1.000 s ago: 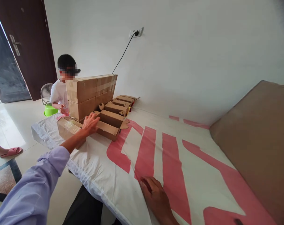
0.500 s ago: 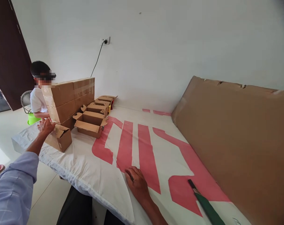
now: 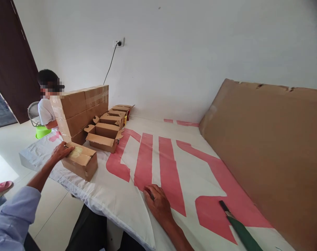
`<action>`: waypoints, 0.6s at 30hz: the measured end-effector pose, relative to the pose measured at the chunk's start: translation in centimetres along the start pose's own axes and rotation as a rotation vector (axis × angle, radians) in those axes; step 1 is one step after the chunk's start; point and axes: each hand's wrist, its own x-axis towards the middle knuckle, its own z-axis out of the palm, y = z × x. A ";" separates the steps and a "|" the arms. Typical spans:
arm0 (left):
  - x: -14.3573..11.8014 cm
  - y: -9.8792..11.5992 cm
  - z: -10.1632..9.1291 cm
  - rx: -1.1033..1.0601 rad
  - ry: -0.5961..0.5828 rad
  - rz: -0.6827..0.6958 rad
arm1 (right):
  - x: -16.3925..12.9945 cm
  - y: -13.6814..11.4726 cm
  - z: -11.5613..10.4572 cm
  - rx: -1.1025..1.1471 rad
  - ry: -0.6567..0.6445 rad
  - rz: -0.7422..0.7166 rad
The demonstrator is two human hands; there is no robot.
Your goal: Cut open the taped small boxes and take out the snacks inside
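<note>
My left hand (image 3: pixel 61 151) grips the far end of a small taped cardboard box (image 3: pixel 81 161) lying near the left edge of the white-and-red sheet (image 3: pixel 158 164). My right hand (image 3: pixel 157 204) rests flat on the sheet close to me, fingers spread, holding nothing. Beyond the box stands a stack of closed cartons (image 3: pixel 80 109), and beside it a row of open small boxes (image 3: pixel 106 134) runs toward the wall.
A person in a white shirt (image 3: pixel 47 109) stands behind the carton stack. A large brown cardboard sheet (image 3: pixel 273 146) leans against the wall on the right. A green-handled tool (image 3: pixel 239 228) lies at the lower right. A green basin (image 3: pixel 42 131) sits on the floor.
My left hand moved from the open boxes to the small taped box and drew it nearer along the sheet's edge. My right hand stayed flat. The view swung right.
</note>
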 end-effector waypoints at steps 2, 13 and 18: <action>-3.4 1.0 1.7 -0.005 -0.032 0.060 | 0.1 -0.7 -0.3 0.057 -0.004 0.074; -13.9 4.1 3.8 -0.523 -0.185 0.302 | -0.2 -10.4 -1.2 0.673 -0.122 0.334; -13.9 4.1 4.3 -0.782 -0.247 0.303 | -0.9 -11.3 -1.8 0.637 -0.131 0.307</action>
